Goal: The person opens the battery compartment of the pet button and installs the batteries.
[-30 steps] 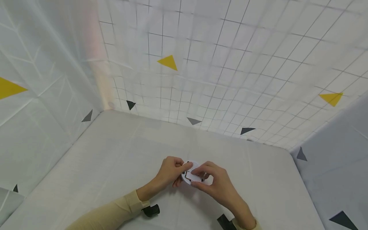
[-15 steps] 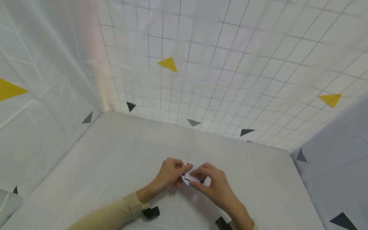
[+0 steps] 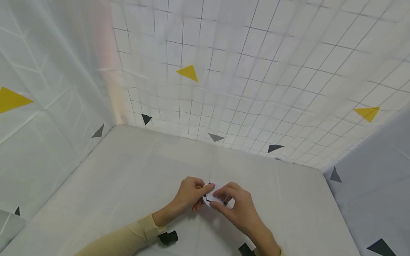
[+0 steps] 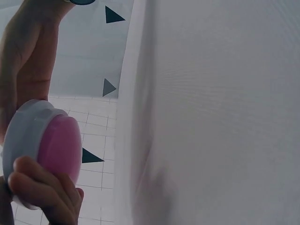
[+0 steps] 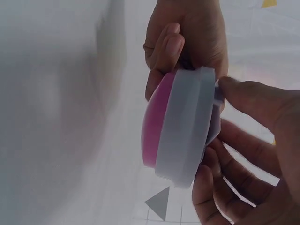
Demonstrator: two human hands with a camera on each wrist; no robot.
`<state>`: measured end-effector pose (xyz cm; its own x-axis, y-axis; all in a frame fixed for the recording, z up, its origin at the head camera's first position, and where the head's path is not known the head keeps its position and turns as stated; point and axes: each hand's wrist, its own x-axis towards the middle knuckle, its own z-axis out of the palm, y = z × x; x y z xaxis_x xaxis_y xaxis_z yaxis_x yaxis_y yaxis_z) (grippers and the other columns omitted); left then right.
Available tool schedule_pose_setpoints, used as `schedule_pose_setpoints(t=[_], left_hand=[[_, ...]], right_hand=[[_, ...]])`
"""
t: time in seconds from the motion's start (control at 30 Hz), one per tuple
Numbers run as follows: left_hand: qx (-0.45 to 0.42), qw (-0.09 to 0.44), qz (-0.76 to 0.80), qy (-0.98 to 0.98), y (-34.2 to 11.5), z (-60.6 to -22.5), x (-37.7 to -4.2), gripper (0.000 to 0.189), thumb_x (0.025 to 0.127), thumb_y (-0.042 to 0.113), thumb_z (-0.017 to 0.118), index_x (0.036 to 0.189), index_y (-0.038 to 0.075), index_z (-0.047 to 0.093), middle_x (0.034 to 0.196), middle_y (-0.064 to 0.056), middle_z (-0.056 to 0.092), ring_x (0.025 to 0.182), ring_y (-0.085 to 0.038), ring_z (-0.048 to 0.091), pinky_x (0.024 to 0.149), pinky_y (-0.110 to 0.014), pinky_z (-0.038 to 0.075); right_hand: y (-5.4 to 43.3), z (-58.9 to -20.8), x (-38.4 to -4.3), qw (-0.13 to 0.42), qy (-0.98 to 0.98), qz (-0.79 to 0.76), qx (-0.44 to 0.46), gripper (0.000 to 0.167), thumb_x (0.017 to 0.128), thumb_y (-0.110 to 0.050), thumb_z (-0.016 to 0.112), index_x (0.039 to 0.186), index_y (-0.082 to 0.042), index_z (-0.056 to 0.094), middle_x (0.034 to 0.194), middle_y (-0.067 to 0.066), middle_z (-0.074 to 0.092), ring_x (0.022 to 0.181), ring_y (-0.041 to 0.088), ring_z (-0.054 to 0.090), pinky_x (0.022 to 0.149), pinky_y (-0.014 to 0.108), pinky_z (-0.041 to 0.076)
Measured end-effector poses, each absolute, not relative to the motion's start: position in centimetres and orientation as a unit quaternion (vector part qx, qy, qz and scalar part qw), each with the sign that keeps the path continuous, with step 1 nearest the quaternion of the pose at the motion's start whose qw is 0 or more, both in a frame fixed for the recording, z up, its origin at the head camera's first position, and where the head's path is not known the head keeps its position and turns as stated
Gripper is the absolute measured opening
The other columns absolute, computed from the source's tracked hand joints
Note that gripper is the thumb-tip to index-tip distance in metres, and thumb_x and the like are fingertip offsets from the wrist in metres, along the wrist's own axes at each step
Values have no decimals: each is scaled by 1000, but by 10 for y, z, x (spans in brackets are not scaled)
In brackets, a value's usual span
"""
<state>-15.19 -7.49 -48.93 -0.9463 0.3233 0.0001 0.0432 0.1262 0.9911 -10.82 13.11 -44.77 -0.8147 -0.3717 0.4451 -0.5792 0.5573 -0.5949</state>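
A round white sound button with a pink dome is held above the table, its back turned up toward the head. Small speaker holes and dark round feet show on that back. My left hand grips its left edge, thumb on the back; in the left wrist view, curled fingers lie against the white rim and the pink dome. My right hand pinches a white battery cover on the back between thumb and fingers. In the right wrist view the cover stands out from the back, partly hidden by fingers.
The white-covered table spreads under both hands. A gridded white sheet with yellow and dark triangles rises behind it, with more sheets at the left and right. Black wrist-camera mounts sit near both cuffs.
The right hand shifts slightly on the battery cover, and less of the dark edge round it shows. The left hand keeps its hold on the sound button. The head view tilts up a little.
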Motion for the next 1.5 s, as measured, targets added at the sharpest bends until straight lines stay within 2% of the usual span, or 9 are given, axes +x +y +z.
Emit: schedule_pose_setpoints(t=[0.3, 0.63, 1.0, 1.5], left_hand=[[123, 108, 652, 741, -74, -496, -149, 42, 98, 40, 76, 76, 5, 69, 47, -5, 59, 31, -10, 48, 32, -25, 40], [118, 103, 644, 748, -76, -491, -159, 42, 98, 43, 75, 78, 7, 69, 49, -3, 61, 32, -11, 49, 32, -28, 43], [115, 98, 645, 749, -80, -487, -165, 43, 98, 43, 74, 77, 6, 69, 51, -4, 62, 33, -12, 49, 32, -29, 42], [109, 100, 646, 749, -79, -490, -161, 42, 99, 41, 74, 77, 5, 68, 49, -3, 60, 32, -12, 48, 32, -24, 39]], right_hand=[[128, -449, -101, 122, -890, 372, 234, 23, 80, -17, 94, 96, -21, 77, 91, -7, 68, 77, 5, 63, 67, 25, 61], [132, -448, -111, 177, -883, 348, 261, 25, 76, -22, 97, 92, -18, 79, 87, -7, 70, 77, 9, 65, 66, 27, 60], [131, -441, -119, 166, -883, 346, 270, 26, 77, -23, 97, 94, -15, 80, 91, -6, 71, 79, 9, 67, 68, 30, 61], [130, -450, -112, 200, -887, 310, 280, 26, 78, -20, 96, 94, -11, 78, 91, -3, 68, 79, 9, 65, 65, 29, 60]])
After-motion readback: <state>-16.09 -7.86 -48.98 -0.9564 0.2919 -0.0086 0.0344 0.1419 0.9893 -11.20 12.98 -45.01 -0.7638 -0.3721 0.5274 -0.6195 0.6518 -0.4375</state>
